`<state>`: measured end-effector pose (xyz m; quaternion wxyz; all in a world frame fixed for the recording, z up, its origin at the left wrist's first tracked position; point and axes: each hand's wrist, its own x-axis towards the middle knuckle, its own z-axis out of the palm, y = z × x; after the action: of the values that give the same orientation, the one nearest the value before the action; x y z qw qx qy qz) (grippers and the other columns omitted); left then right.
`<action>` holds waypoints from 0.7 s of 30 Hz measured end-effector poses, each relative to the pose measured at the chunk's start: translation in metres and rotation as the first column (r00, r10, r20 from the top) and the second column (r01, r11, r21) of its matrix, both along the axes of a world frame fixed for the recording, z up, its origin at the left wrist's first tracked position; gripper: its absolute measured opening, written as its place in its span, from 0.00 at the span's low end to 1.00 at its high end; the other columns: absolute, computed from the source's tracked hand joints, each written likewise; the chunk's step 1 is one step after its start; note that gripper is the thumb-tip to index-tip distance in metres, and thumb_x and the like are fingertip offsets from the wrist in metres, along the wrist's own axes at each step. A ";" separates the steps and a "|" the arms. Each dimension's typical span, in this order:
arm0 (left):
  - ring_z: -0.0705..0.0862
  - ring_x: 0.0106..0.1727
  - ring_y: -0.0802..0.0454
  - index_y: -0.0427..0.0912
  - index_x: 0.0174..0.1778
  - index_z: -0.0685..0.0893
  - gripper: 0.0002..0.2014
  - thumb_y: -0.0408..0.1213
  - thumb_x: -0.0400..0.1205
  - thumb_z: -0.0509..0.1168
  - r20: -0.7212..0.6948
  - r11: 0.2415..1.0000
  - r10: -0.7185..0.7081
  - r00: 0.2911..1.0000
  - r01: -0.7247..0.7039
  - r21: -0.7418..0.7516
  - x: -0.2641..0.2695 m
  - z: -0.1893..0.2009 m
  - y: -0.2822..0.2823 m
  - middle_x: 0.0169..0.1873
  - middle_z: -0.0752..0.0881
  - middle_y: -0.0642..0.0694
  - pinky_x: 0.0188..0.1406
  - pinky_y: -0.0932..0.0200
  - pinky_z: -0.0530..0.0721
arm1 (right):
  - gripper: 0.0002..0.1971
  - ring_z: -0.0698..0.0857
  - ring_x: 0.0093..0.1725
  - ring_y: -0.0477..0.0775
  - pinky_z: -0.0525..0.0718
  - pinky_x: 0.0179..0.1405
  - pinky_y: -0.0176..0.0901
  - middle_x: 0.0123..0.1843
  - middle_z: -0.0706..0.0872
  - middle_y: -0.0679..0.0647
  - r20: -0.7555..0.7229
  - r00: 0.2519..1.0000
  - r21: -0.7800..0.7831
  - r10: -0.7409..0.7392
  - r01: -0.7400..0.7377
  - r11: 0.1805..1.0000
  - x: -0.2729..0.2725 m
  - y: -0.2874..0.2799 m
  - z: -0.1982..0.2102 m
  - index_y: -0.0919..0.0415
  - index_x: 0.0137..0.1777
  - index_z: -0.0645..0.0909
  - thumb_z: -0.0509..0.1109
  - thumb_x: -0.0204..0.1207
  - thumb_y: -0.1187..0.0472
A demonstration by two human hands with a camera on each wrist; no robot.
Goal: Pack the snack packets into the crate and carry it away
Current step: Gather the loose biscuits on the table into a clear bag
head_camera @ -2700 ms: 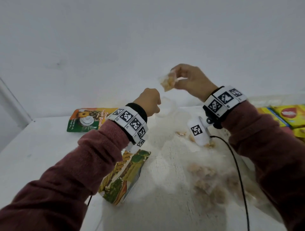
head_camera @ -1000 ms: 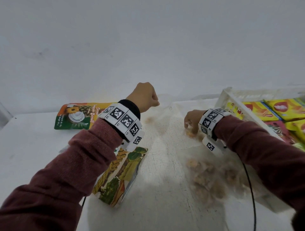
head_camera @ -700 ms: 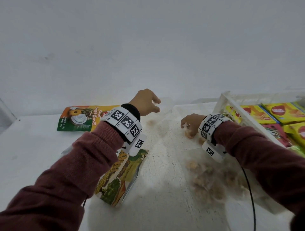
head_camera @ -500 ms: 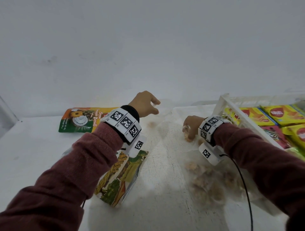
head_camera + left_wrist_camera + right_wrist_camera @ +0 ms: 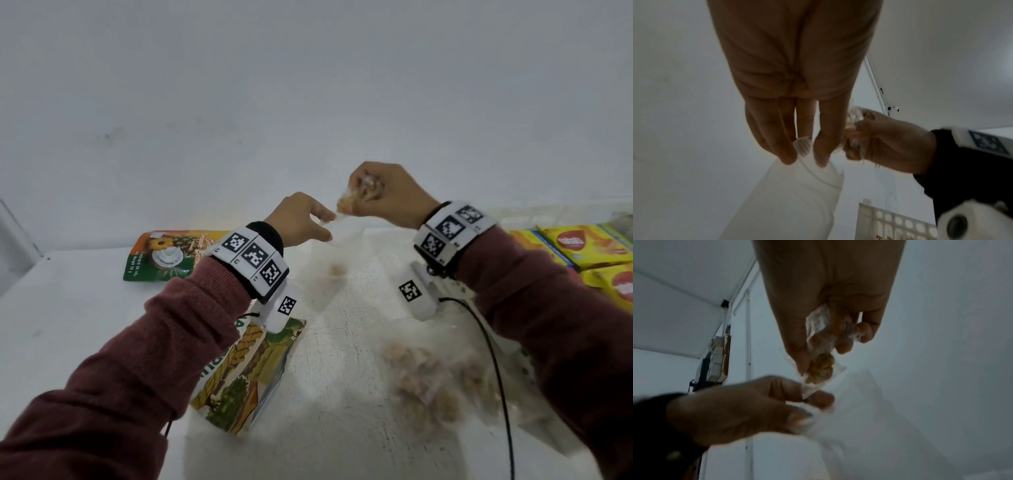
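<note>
My right hand [image 5: 363, 193] is raised above the table and grips a small clear snack packet [image 5: 356, 198] of brown pieces; the right wrist view shows the packet [image 5: 824, 356] between thumb and curled fingers. Just left of it, my left hand [image 5: 325, 226] pinches the lifted rim of a large clear plastic bag [image 5: 342, 342], whose film [image 5: 801, 146] shows between the fingertips. The bag lies across the table with several more small packets [image 5: 421, 387] inside. At the far right the white crate [image 5: 890, 224] holds yellow packets [image 5: 589, 245].
A pineapple-print pouch [image 5: 164, 253] lies at the back left of the white table. A pouch printed with a green landscape [image 5: 250, 373] lies under my left forearm. A white wall stands close behind the table. A black cable [image 5: 496, 370] hangs from my right wrist.
My right hand was low inside the clear bag and has risen with a small packet to beside my left hand. My left hand stayed raised, its fingers briefly loosening and now pinching the bag rim.
</note>
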<state>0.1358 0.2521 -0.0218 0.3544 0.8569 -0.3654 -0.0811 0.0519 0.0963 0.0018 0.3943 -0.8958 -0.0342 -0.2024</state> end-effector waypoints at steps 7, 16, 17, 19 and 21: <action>0.82 0.52 0.55 0.41 0.58 0.86 0.18 0.33 0.71 0.74 -0.073 0.999 -0.045 0.996 0.044 -0.014 -0.003 0.001 0.005 0.56 0.85 0.49 0.52 0.68 0.72 | 0.19 0.77 0.54 0.47 0.74 0.55 0.38 0.54 0.79 0.50 -0.155 0.986 -0.258 -0.067 0.025 0.966 0.009 0.000 -0.017 0.57 0.56 0.80 0.78 0.66 0.61; 0.81 0.52 0.54 0.40 0.59 0.85 0.18 0.31 0.72 0.74 -0.078 0.999 -0.041 0.996 0.041 -0.001 0.000 0.000 0.008 0.53 0.85 0.50 0.51 0.66 0.75 | 0.11 0.80 0.43 0.50 0.78 0.46 0.38 0.43 0.79 0.50 -0.079 0.995 -0.028 0.055 -0.057 0.998 0.010 0.010 -0.006 0.57 0.48 0.78 0.66 0.73 0.73; 0.81 0.49 0.55 0.40 0.56 0.87 0.16 0.31 0.72 0.74 -0.082 0.999 -0.043 0.996 0.042 -0.010 0.000 0.000 0.008 0.50 0.85 0.49 0.45 0.67 0.75 | 0.11 0.80 0.45 0.50 0.78 0.46 0.33 0.44 0.81 0.51 -0.087 0.995 -0.088 0.058 -0.065 0.994 0.011 0.010 -0.010 0.59 0.50 0.79 0.69 0.71 0.73; 0.81 0.45 0.56 0.41 0.54 0.88 0.15 0.31 0.71 0.74 -0.093 0.998 -0.054 0.994 0.052 -0.026 0.000 0.000 0.008 0.46 0.85 0.50 0.42 0.68 0.74 | 0.12 0.80 0.44 0.47 0.74 0.41 0.22 0.44 0.83 0.51 -0.066 0.997 -0.184 0.032 -0.044 0.982 0.010 0.008 -0.016 0.62 0.51 0.81 0.72 0.69 0.71; 0.80 0.46 0.59 0.41 0.57 0.86 0.18 0.31 0.71 0.74 -0.104 0.998 -0.054 0.993 0.051 -0.034 0.000 -0.001 0.009 0.48 0.84 0.52 0.49 0.67 0.73 | 0.11 0.79 0.43 0.45 0.73 0.41 0.20 0.44 0.85 0.51 -0.051 0.999 -0.276 0.017 -0.031 0.961 0.008 0.006 -0.021 0.63 0.51 0.82 0.73 0.68 0.69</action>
<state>0.1353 0.2610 -0.0226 0.3841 0.8360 -0.3700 -0.1295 0.0601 0.1024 -0.0196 0.2682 -0.9463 -0.0635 -0.1690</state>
